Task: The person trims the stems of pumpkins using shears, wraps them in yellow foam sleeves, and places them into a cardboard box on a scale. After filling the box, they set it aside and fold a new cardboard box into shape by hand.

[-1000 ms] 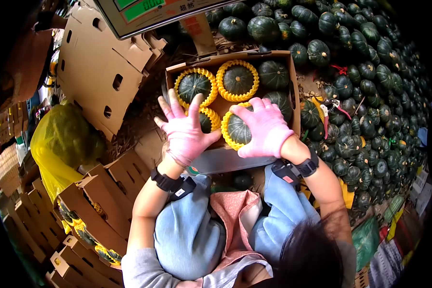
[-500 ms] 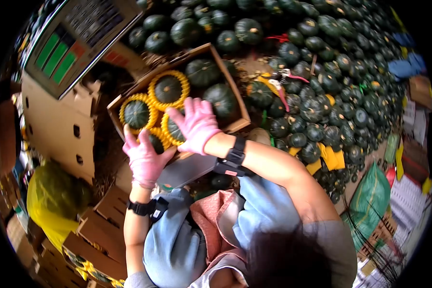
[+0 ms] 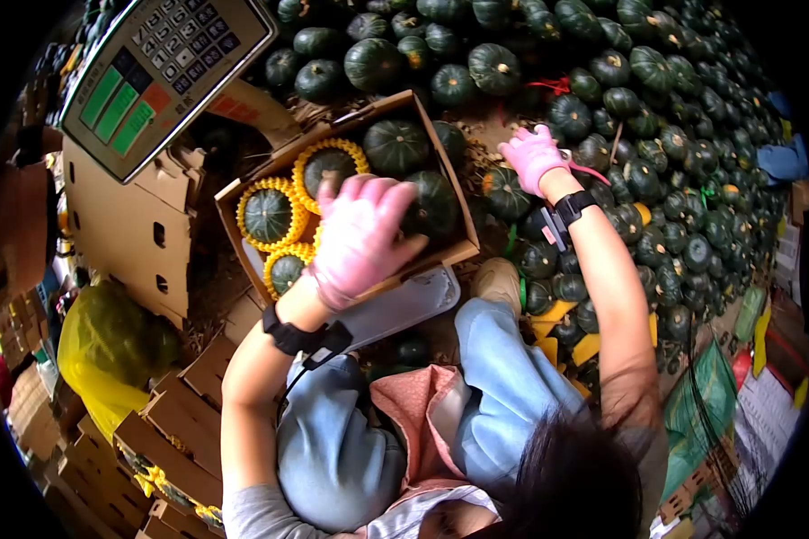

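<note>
My left hand [image 3: 364,235], in a pink glove, is over the cardboard box [image 3: 466,242] with its fingers apart. It partly covers the green pumpkins in yellow foam nets, among them a netted pumpkin [image 3: 268,216]. A bare pumpkin [image 3: 431,203] lies just beside its fingers, and another bare pumpkin [image 3: 395,146] sits at the box's back. Out to the right, my right hand [image 3: 534,158], also gloved, reaches over the pumpkin pile with fingers spread. From behind its wrist a red handle [image 3: 590,172] sticks out; the rest of that tool is hidden.
A digital scale display [image 3: 166,76] stands at upper left above flattened cardboard [image 3: 126,225]. The grey scale tray [image 3: 404,310] lies under the box's near edge. Loose pumpkins [image 3: 647,180] spread across the right. A yellow bag [image 3: 108,350] and more boxes [image 3: 189,413] are at left.
My right hand has left the box and moved right, over the spot where red-handled pruning shears lay. My left hand has moved right and across the netted pumpkins.
</note>
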The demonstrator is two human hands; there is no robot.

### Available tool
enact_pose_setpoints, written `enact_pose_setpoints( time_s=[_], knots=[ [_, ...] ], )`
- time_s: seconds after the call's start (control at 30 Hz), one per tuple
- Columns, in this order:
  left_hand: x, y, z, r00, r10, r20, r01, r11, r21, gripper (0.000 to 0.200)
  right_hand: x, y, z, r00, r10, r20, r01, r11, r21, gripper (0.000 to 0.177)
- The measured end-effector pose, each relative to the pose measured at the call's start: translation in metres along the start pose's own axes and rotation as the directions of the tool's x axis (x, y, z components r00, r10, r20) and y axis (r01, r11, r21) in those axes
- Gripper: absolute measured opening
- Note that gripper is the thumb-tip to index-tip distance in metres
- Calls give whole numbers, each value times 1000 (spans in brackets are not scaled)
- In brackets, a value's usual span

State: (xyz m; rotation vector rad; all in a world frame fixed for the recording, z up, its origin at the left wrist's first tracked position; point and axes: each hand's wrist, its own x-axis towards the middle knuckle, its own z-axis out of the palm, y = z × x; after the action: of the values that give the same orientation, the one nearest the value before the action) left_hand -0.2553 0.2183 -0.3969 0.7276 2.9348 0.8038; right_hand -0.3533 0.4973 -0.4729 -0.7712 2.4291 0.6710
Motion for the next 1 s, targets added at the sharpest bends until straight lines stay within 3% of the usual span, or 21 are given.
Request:
enact_pose_setpoints(
  time_s=[0.03, 0.1, 0.2, 0.27, 0.3, 0.33, 0.37, 0.4, 0.43, 0.47, 0.5, 0.57, 0.63, 0.7, 0.77, 0.83, 0.9, 0.97, 1.0],
  knots=[
    [6, 9, 0, 997, -13, 77, 11, 1000, 19, 57, 6, -1, -4, 997, 10, 77, -3, 995, -95, 34],
    [11, 19, 18, 999, 19, 51, -24, 994, 103, 60, 15, -1, 5, 991, -48, 128, 78, 967, -243, 22],
    [16, 26, 47, 998, 16, 60, -37, 929, 368, 58, 6, 8, -10, 987, 20, 160, 8, 986, -169, 17],
    [21, 28, 47, 987, -36, 154, -14, 950, 311, 69, 0, 17, -13, 961, 181, 207, -170, 983, -70, 18],
    [23, 28, 43, 984, -45, 170, 3, 971, 240, 69, -5, 25, -12, 940, 269, 209, -286, 957, 55, 22],
    [23, 29, 42, 984, -38, 175, -5, 972, 236, 69, -15, 32, -14, 928, 335, 161, -370, 874, 315, 23],
    [23, 29, 41, 984, -31, 175, -10, 973, 232, 69, -26, 41, -12, 905, 406, 129, -405, 728, 553, 25],
    [23, 27, 42, 985, -11, 170, -26, 976, 218, 69, -27, 53, 19, 892, 439, -106, -233, 648, 725, 26],
    [24, 25, 41, 987, -10, 163, -23, 981, 193, 70, -23, 62, 44, 810, 489, -324, -13, 567, 823, 29],
    [24, 24, 38, 992, -10, 125, -5, 993, 120, 69, -32, 63, 34, 655, 538, -530, 76, 651, 755, 28],
    [22, 23, 35, 996, -11, 85, 7, 999, 42, 68, -41, 57, 26, 605, 715, -350, 183, 303, 935, 24],
    [17, 22, 41, 999, -11, -35, 10, 1000, -28, 66, -71, 35, -9, 543, 802, -249, 108, 227, 968, 26],
    [17, 26, 39, 998, -17, -56, 24, 992, 122, 65, -74, 1, -25, 401, 854, -331, 187, 278, 942, 32],
    [14, 29, 46, 990, -131, 59, 107, 947, 304, 67, -51, -30, -27, 306, 793, -528, 281, 454, 845, 37],
    [15, 23, 52, 994, -110, 6, 103, 953, 286, 70, -53, -62, -43, 611, 697, -375, 223, 303, 926, 40],
    [14, 22, 30, 973, -219, -67, 208, 967, -144, 59, -51, -77, -36, 883, 403, -239, 340, -198, 919, 42],
    [7, 18, 4, 961, -276, -21, 261, 928, -266, 68, -55, -70, -34, 926, 271, -264, 347, -329, 878, 44],
    [-9, 10, -27, 964, -194, -185, 153, 964, -216, 68, -51, -56, -26, 945, 180, -274, 327, -499, 802, 34],
    [-16, -4, -29, 943, -135, -305, 103, 987, -120, 68, -50, -52, -23, 952, 189, -241, 298, -394, 869, 28]
  ],
)
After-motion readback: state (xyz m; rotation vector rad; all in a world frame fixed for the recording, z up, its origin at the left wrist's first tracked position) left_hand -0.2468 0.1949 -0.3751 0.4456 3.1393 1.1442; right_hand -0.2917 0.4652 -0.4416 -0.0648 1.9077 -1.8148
